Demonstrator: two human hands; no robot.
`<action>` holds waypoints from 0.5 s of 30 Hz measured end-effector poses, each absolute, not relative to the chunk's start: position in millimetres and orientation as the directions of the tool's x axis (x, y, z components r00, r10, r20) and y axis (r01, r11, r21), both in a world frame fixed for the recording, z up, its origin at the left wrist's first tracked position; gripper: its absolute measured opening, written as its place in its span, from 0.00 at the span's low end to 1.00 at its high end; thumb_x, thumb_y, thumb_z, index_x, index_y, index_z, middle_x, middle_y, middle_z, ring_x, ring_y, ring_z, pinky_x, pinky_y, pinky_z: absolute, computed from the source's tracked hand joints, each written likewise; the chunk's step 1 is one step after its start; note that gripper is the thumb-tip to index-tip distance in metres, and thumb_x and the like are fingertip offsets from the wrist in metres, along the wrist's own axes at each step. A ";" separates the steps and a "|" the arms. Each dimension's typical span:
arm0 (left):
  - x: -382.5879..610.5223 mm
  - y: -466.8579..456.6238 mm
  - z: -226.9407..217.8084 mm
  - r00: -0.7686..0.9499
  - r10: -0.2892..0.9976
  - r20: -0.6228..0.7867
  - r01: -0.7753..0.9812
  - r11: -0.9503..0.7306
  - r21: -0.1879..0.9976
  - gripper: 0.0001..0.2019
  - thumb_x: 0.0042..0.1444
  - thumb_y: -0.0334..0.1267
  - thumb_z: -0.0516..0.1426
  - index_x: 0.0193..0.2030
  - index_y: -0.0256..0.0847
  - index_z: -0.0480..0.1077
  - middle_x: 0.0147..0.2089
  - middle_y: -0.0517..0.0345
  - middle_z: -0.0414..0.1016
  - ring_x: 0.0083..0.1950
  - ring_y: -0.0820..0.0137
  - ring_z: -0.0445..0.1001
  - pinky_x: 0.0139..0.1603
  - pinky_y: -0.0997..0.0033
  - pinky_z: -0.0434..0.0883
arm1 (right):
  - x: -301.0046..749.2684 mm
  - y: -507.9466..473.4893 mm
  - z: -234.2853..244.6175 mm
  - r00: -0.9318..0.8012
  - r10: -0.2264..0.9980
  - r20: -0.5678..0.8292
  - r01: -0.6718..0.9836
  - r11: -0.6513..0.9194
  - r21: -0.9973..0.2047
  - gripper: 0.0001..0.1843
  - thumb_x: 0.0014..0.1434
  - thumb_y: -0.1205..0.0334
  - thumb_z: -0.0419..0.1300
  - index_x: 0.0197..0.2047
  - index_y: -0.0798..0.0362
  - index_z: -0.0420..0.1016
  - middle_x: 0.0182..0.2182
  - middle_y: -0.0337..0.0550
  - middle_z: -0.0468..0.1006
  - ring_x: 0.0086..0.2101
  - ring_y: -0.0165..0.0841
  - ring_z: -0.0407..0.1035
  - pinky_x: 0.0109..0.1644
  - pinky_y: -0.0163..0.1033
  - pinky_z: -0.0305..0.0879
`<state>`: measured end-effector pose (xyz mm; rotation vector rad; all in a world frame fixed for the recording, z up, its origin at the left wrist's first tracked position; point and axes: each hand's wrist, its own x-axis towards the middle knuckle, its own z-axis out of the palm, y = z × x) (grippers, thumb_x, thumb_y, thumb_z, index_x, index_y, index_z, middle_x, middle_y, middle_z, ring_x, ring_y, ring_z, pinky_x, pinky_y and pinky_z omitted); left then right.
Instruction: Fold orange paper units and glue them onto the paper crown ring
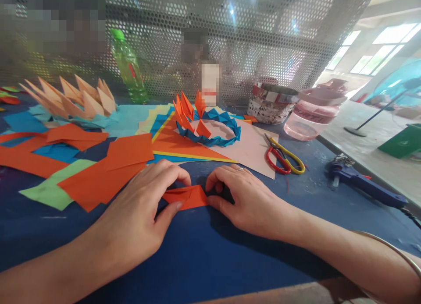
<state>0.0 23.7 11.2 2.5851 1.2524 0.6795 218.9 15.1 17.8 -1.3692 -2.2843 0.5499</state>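
Note:
A small folded piece of orange paper [192, 196] lies on the blue tabletop between my hands. My left hand [144, 203] grips its left part, with the thumb along the near edge and the fingers curled over the far side. At the right end, the thumb and fingers of my right hand [235, 192] pinch the tip. Just beyond stands a ring of folded blue paper [222, 139] with orange pointed pieces [184, 107] on its left part. It rests on stacked coloured sheets [177, 144].
Loose orange sheets [128, 150] and a light green sheet [54, 188] spread leftward. Behind them sits a peach pointed paper ring [88, 100], near a green bottle [130, 65]. Scissors [284, 157], a paper-covered basket [272, 104], a pink-tinted jug [311, 115] and a glue gun [365, 183] are rightward.

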 end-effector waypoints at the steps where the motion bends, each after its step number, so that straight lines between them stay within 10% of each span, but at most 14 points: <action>1: -0.4 22.7 11.1 0.539 0.776 0.328 0.701 -0.629 0.336 0.13 0.58 0.32 0.53 0.50 0.47 0.62 0.49 0.57 0.68 0.50 0.61 0.69 0.49 0.60 0.67 | 219.0 14.7 17.9 -0.431 0.890 0.146 0.723 0.437 -0.535 0.05 0.57 0.67 0.61 0.39 0.51 0.70 0.34 0.38 0.75 0.37 0.32 0.66 0.41 0.39 0.60; 5: -1.8 19.5 11.5 0.586 0.720 0.371 0.689 -0.684 0.239 0.19 0.60 0.32 0.52 0.58 0.48 0.61 0.54 0.55 0.68 0.55 0.59 0.67 0.54 0.57 0.64 | 219.6 14.0 16.3 -0.425 0.893 0.148 0.710 0.430 -0.557 0.11 0.57 0.68 0.61 0.44 0.51 0.70 0.35 0.37 0.75 0.37 0.32 0.67 0.42 0.40 0.61; 15: -0.7 15.3 11.5 0.682 0.590 0.432 0.606 -0.787 0.116 0.12 0.61 0.26 0.48 0.37 0.42 0.71 0.41 0.56 0.75 0.44 0.63 0.71 0.45 0.60 0.64 | 219.9 18.9 15.3 -0.540 0.813 0.217 0.608 0.555 -0.567 0.17 0.59 0.73 0.58 0.51 0.52 0.74 0.42 0.43 0.76 0.44 0.33 0.68 0.51 0.40 0.62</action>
